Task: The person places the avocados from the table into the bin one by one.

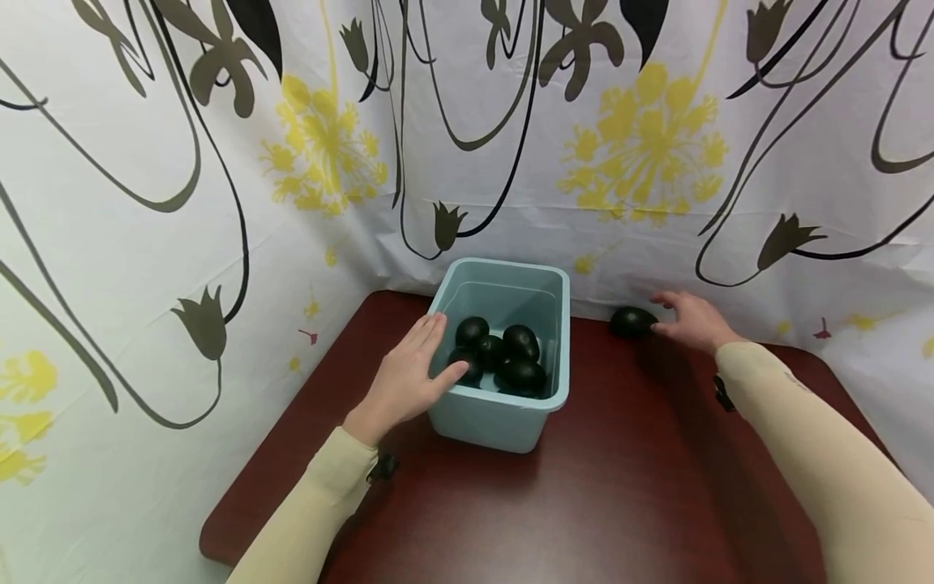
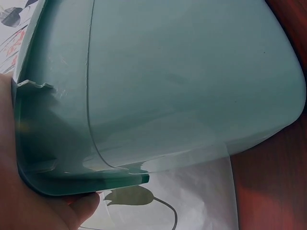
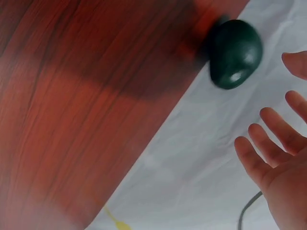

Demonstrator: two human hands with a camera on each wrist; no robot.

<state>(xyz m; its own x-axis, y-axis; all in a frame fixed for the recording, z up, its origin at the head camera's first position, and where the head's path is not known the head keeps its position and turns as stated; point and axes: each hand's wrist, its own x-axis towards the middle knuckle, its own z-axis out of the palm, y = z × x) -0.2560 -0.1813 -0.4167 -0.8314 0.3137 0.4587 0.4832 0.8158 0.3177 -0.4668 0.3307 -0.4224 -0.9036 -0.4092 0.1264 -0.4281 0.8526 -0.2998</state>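
Note:
A light blue-green plastic bin (image 1: 489, 422) stands on the table, with several dark green avocados (image 1: 520, 377) lying at its bottom. My left hand (image 1: 404, 377) rests against the bin's left rim, fingers straight and thumb spread over the near corner. The left wrist view has the bin's side wall (image 2: 182, 81) up close, with part of the hand (image 2: 43, 211) at the rim. To the right of the bin, one more avocado (image 1: 631, 322) lies near the table's back edge. My right hand (image 1: 693, 324) is beside it, fingers spread; in the right wrist view a gap separates them.
The dark red-brown wooden table (image 1: 620, 487) has rounded corners. Behind it and along the left hangs a white curtain (image 1: 496, 195) printed with grey and yellow flowers, close to the table's back edge.

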